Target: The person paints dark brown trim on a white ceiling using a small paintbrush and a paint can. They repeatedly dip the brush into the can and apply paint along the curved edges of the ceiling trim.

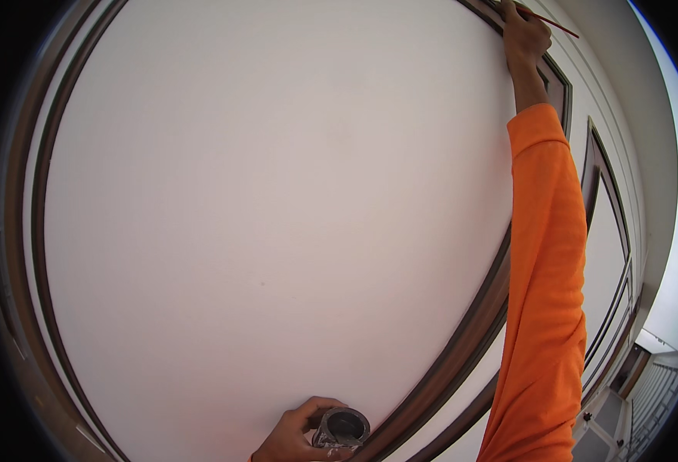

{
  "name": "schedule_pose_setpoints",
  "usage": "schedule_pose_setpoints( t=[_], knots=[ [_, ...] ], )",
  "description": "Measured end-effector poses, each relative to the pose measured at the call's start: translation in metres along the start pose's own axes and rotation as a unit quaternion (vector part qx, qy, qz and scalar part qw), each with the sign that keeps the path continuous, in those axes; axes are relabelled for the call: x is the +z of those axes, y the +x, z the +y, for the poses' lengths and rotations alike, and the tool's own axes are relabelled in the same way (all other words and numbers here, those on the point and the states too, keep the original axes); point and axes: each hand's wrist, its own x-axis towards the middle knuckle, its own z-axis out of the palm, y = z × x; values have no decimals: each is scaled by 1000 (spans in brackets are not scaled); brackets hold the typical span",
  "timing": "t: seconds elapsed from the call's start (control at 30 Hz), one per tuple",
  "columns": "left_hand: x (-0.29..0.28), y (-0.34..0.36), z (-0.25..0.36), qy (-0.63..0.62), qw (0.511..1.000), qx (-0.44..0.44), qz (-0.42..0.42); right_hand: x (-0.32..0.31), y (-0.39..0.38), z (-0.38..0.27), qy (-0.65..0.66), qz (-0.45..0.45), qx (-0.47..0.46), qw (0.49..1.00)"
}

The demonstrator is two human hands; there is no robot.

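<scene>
My right hand (527,37) is raised high at the upper right, fingers closed around a thin red-handled paintbrush (561,27). The brush's tip is hidden at the top edge, close to the dark brown trim (487,14) on the wall. Low in the picture, my left hand (287,436) grips a small round paint cup (327,442) with its thumb and fingers around the sides. Dark paint shows inside the cup, and pale smears mark its outside. An orange sleeve (541,285) covers my right arm.
A large white wall panel (262,185) fills the middle, bordered by dark brown trim on the left (40,192) and right (462,331). More trimmed panels (608,208) run along the wall at the right. A railing (657,393) stands at the far lower right.
</scene>
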Motion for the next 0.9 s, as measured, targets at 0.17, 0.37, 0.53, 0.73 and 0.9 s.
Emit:
schedule_pose_setpoints(
  t=[0.17, 0.37, 0.53, 0.73, 0.9],
  knots=[
    [-3, 2, 4, 26, 999, 38, -6, 6, -2, 4, -22, 21, -22, 999],
    [-3, 3, -3, 18, 999, 35, -3, 4, -6, 10, -23, 8, -15, 1000],
    [0, 3, -6, 22, 999, 37, 6, 3, -2, 13, -30, -21, 21, 999],
    [2, 2, -2, 10, 987, -148, 66, 6, -1, 15, -40, 24, -26, 999],
    [3, 2, -1, 1, 990, -130, 48, 7, -4, 14, -8, 42, -52, 998]
  ],
)
